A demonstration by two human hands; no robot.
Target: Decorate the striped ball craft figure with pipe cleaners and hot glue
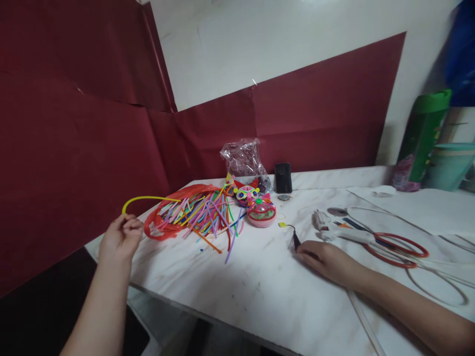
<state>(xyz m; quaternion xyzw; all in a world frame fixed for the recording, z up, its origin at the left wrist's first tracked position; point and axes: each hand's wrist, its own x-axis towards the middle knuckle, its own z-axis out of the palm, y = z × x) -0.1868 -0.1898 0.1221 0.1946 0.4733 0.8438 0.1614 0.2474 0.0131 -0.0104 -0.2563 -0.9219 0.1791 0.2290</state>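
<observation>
My left hand [122, 235] is raised at the left with its fingers closed on one end of a yellow pipe cleaner [144, 198]. The pipe cleaner arches over to the right toward a pile of many-coloured pipe cleaners [211, 212] on a red plastic bag [159, 230]. My right hand [322, 257] rests low over the table, its fingertips pinched at the end of a small dark tassel [296, 241]. From the tassel a thin cord leads to a little yellow piece [282, 225]. Behind the pile sit colourful animal-head crafts with big eyes [248, 194] and a pink, red-rimmed body [261, 216].
A white glue gun [323, 225] and red-handled scissors [397, 249] lie among cables at the right. At the back stand a dark phone [283, 178] and a clear plastic bag [243, 158]. A green container [425, 138] and a pale green bucket [451, 165] are far right.
</observation>
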